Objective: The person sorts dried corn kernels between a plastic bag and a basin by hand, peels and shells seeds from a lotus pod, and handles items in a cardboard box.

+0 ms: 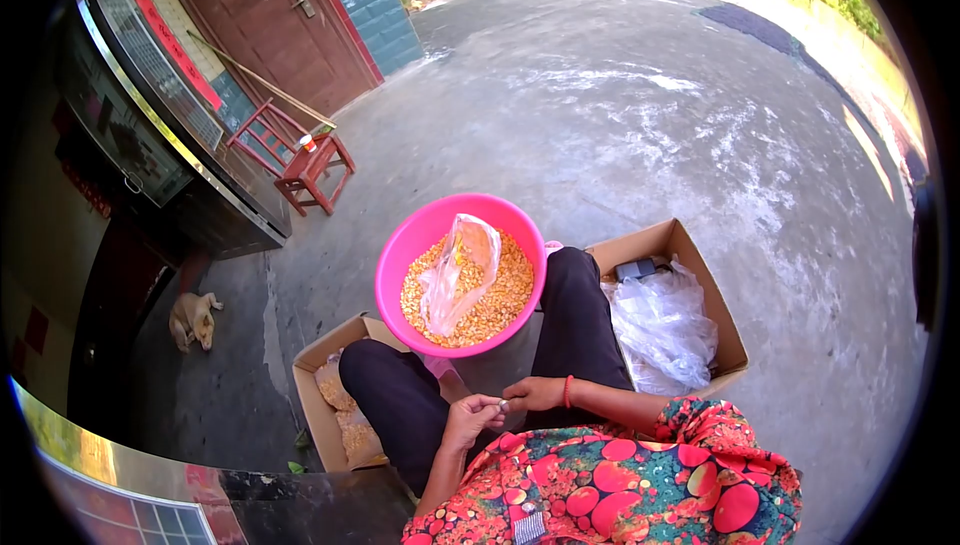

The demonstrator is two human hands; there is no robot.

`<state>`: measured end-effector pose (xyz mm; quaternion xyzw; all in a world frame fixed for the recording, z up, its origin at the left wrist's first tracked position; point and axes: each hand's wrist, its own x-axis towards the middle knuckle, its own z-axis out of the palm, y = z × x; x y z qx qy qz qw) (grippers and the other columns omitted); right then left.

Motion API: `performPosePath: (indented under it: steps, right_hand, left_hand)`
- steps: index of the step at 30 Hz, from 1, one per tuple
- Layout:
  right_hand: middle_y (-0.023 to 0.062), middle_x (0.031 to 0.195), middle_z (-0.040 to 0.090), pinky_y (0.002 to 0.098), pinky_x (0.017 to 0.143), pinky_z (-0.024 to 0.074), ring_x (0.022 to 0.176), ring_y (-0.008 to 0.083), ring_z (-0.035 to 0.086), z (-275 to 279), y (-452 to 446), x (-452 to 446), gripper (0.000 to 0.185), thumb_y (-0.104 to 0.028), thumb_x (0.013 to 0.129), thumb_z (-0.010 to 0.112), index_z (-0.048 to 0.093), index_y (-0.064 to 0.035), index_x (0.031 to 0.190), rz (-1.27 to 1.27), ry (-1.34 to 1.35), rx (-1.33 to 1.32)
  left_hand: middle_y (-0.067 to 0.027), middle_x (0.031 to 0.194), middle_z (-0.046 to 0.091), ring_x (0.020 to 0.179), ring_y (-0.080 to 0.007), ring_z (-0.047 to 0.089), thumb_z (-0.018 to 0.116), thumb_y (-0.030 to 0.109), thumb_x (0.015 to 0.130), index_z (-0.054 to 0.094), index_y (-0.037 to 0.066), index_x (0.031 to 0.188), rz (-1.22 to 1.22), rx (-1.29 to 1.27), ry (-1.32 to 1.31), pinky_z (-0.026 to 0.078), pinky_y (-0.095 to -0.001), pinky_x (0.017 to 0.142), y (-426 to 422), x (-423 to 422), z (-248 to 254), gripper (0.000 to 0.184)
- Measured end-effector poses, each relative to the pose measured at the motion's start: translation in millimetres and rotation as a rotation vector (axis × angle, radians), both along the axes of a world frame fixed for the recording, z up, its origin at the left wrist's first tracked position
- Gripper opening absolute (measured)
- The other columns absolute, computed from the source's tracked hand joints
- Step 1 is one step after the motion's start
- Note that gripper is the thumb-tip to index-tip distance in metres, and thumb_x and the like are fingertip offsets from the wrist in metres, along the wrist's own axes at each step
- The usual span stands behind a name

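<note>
A pink basin [388, 290] full of yellow corn kernels [513, 280] stands in front of my knees. On the kernels lies a clear plastic bag [462, 275]. My left hand [468, 421] is closed in a pinch near my lap, below the basin, around something small and pale. Touching its fingertips is my right hand [536, 394], with a red band on the wrist. Its fingers are curled, and what they hold is too small to make out.
At the right, a cardboard box [728, 330] holds plastic bags [660, 330] and a dark object. Another box [312, 400] at the left contains bags of kernels. A red chair [318, 170] and a dog [193, 320] are farther left, near the doorway.
</note>
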<state>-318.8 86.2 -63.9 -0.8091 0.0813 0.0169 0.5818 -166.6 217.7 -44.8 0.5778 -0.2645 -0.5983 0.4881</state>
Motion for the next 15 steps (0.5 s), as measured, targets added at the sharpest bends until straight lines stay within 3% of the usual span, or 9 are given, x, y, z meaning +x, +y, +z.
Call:
performPosePath:
  steps: [2,4,8,11,15]
  right_hand:
    - [0.0109,0.080,0.060,0.0331,0.070,0.0429,0.074,0.0170,0.054,1,1,-1,0.033,-0.034,0.089,0.048,0.055,-0.0018,0.091,0.002,0.008,0.090]
    - [0.0065,0.078,0.059,0.0304,0.069,0.0422,0.073,0.0117,0.049,5,2,0,0.034,-0.034,0.089,0.049,0.055,-0.0010,0.091,0.004,0.069,0.164]
    - [0.0036,0.075,0.056,0.0287,0.066,0.0414,0.072,0.0102,0.048,9,1,-2,0.034,-0.035,0.089,0.049,0.055,-0.0015,0.090,0.063,-0.016,0.060]
    - [0.0002,0.072,0.051,0.0275,0.065,0.0409,0.071,0.0088,0.046,11,2,-2,0.035,-0.036,0.090,0.049,0.055,-0.0021,0.088,0.034,-0.082,0.165]
    - [-0.0053,0.066,0.042,0.0217,0.053,0.0343,0.062,0.0040,0.039,17,1,-2,0.031,-0.037,0.091,0.047,0.053,-0.0074,0.085,0.012,-0.066,0.402]
  left_hand:
    - [-0.0085,0.081,0.063,0.068,-0.0131,0.062,0.057,0.006,0.083,0.061,-0.003,0.090,-0.003,0.008,0.001,0.054,-0.0234,0.061,1,1,4,0.012]
    - [-0.0078,0.082,0.063,0.067,-0.0124,0.061,0.058,0.009,0.083,0.059,0.000,0.090,-0.004,0.074,0.173,0.054,-0.0233,0.060,2,2,13,0.011]
    - [-0.0078,0.084,0.063,0.068,-0.0122,0.061,0.059,0.011,0.083,0.058,0.003,0.090,-0.014,0.084,0.124,0.054,-0.0235,0.059,3,1,6,0.011]
    - [-0.0071,0.082,0.062,0.067,-0.0117,0.060,0.060,0.012,0.083,0.059,0.004,0.087,0.014,0.029,0.248,0.054,-0.0239,0.059,2,6,-4,0.009]
    - [-0.0066,0.080,0.062,0.067,-0.0104,0.060,0.059,0.010,0.083,0.060,0.003,0.087,0.091,-0.118,0.306,0.055,-0.0241,0.060,2,2,-5,0.008]
